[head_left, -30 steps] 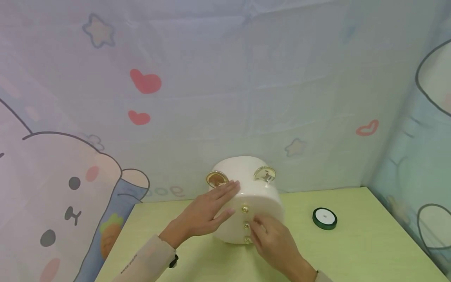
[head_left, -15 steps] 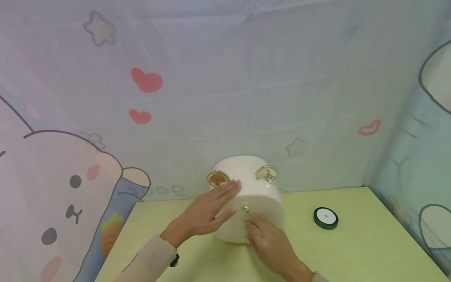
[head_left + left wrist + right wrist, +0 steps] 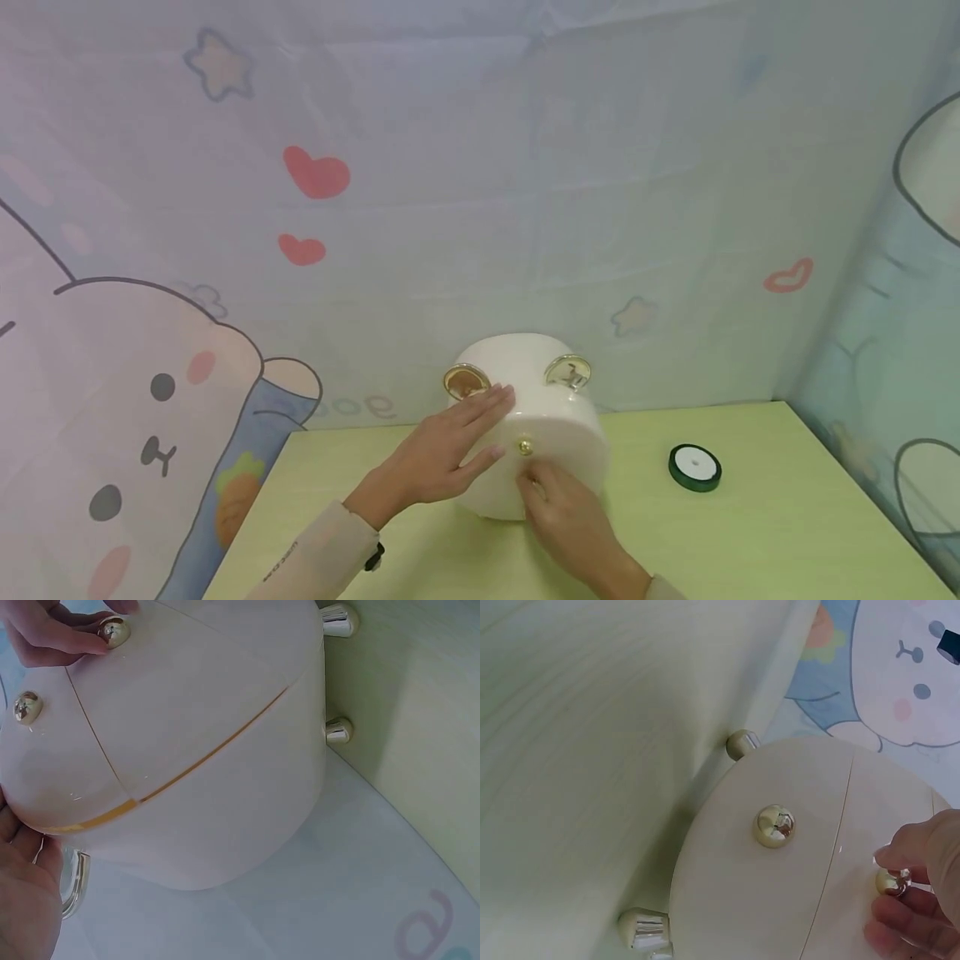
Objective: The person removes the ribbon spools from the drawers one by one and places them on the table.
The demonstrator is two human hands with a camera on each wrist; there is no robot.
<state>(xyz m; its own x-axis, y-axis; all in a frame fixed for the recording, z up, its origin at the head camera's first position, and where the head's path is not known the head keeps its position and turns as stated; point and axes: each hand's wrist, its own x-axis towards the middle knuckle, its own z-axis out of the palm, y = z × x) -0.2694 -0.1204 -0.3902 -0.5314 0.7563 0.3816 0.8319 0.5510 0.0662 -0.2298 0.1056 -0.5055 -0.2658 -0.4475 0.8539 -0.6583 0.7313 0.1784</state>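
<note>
White, glossy rounded box [image 3: 517, 354] stood on the pale green table [image 3: 750, 533], near the backdrop [image 3: 465, 167]. Change noted: right hand [image 3: 566, 512], beside the middle knob [image 3: 893, 883] a second earlier, was pinching it between thumb and fingers. I judged that section in hand; its seams looked closed. Left hand [image 3: 442, 454] lay on the box top, fingers straight, thumb apart. Top knob [image 3: 525, 447] and lower knob [image 3: 774, 826]: untouched. Green-rimmed spool [image 3: 694, 467] lay to the right; I read no label. Left sleeve [image 3: 318, 554] print too small. Backdrop lettering [image 3: 345, 407] faint, "o" and "g" shapes only.
</note>
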